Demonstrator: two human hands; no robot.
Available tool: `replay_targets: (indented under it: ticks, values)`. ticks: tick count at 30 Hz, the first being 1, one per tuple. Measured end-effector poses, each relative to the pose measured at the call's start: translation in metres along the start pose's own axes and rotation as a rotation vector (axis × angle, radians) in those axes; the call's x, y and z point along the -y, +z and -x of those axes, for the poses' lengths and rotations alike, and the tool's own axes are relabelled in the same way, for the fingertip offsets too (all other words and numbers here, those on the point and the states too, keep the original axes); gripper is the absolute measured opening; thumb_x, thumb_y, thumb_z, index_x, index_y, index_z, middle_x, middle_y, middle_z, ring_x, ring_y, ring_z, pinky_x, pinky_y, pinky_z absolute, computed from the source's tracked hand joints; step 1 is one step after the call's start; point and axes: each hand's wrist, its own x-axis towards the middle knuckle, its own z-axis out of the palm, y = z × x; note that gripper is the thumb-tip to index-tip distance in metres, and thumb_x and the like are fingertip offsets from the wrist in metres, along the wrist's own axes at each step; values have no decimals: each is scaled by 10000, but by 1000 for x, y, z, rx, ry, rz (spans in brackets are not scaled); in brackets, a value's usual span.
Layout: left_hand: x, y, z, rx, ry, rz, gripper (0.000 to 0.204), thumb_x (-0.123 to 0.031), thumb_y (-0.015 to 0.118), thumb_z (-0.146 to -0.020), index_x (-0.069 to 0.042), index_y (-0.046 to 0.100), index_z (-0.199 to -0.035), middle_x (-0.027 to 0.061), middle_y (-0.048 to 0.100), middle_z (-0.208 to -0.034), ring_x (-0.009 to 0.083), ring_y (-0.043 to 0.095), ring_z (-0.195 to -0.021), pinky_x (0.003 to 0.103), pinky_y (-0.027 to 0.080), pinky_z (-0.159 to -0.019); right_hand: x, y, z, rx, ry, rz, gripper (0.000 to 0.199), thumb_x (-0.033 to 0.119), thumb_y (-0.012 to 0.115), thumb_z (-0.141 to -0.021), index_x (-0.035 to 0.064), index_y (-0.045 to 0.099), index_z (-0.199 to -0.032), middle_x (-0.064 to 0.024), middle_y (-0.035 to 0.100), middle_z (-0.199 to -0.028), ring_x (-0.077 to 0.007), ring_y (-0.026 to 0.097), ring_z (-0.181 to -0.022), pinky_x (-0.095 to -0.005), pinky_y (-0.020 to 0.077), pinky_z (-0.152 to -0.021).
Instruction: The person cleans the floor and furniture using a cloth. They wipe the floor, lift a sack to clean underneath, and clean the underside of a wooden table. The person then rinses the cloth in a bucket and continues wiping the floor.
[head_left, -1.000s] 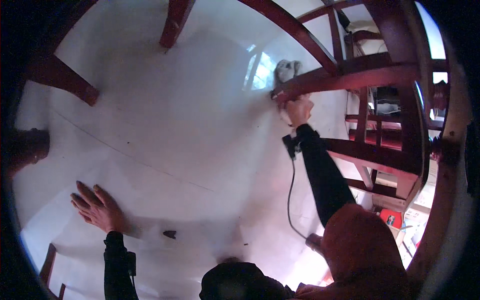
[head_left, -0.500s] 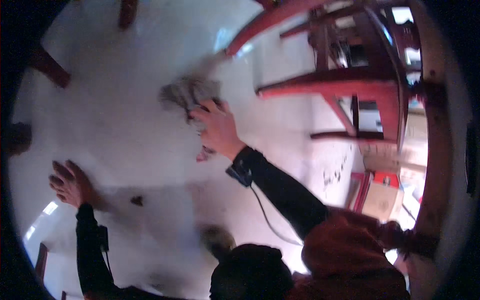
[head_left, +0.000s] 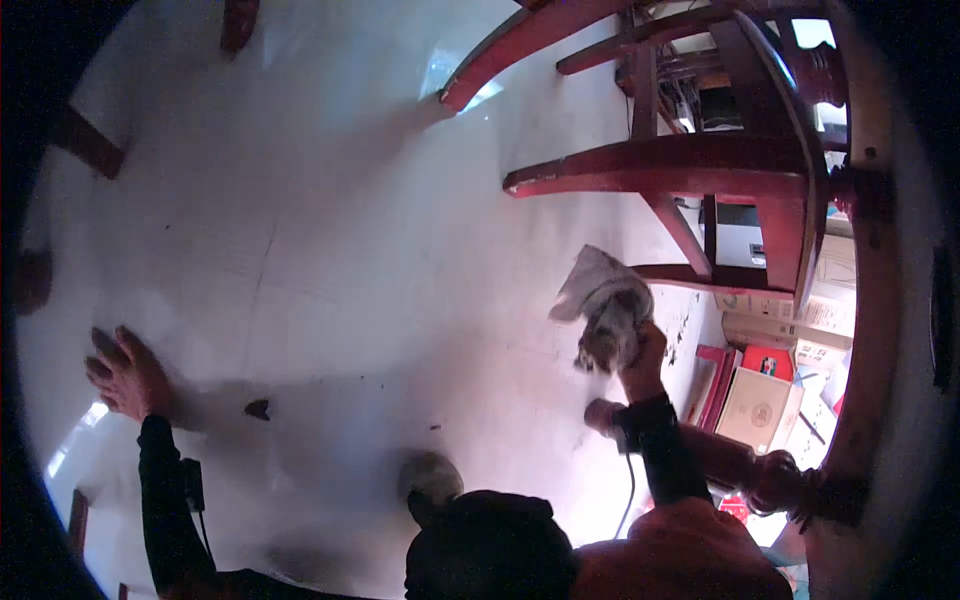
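Observation:
My left hand [head_left: 130, 375] lies on the pale floor [head_left: 300, 270] at the left, fingers spread and holding nothing. At the right, my right hand [head_left: 647, 365] grips a crumpled grey cloth [head_left: 608, 305], one flap of which sticks out to the far left. Whether the cloth touches the floor here I cannot tell. Just beyond it are the red-brown wooden legs of a chair-like frame [head_left: 660, 165]. Close to my left hand, a small dark scrap [head_left: 257, 410] rests on the floor.
A turned wooden leg [head_left: 720, 460] lies beside my right wrist. Cardboard boxes [head_left: 760, 408] and a red box [head_left: 768, 362] are stacked at the right. More dark wooden legs [head_left: 90, 143] stand at the far left. A rounded object [head_left: 432, 475] shows near me, and small dark specks dot the floor.
My right hand has moved right and nearer to me, taking the cloth from mid-floor toward the wooden frame. My left hand has stayed almost in place.

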Motion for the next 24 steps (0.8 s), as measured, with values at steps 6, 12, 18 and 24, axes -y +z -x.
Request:
replay_targets:
  ticks: [6,12,18,24]
  values:
    - [8,-6,-3,0,0,-28,678,-650,303,-982,-284,295,-1553,169,290,-1574,328,244,-1469,515,185,-1164,-22,29,-154,-398,-341,-15,529,49,543,-750,72,565,-1278,-111,588,-1222,-265,550,-1184,-344,436,-1004]
    - [16,-4,-7,19,-29,-35,619,-599,349,-999,-298,322,-1539,167,317,-1561,332,312,-1438,534,252,-1129,-28,53,-272,-253,-343,133,581,66,558,-761,67,543,-1342,-89,591,-1277,-209,559,-1075,-315,448,-936]
    - [9,-11,-6,43,-30,2,622,-597,346,-1001,-287,324,-1539,165,313,-1563,335,301,-1443,530,232,-1138,8,128,-373,74,-625,390,681,71,569,-751,63,505,-1429,-54,594,-1322,-138,574,-935,-257,468,-841]
    - [-5,-26,-5,88,-87,5,629,-594,309,-1009,-267,312,-1546,144,318,-1567,316,298,-1448,522,206,-1150,27,164,-384,242,-432,292,726,-37,502,-740,118,510,-1449,-37,551,-1381,-110,564,-1125,-222,450,-902]
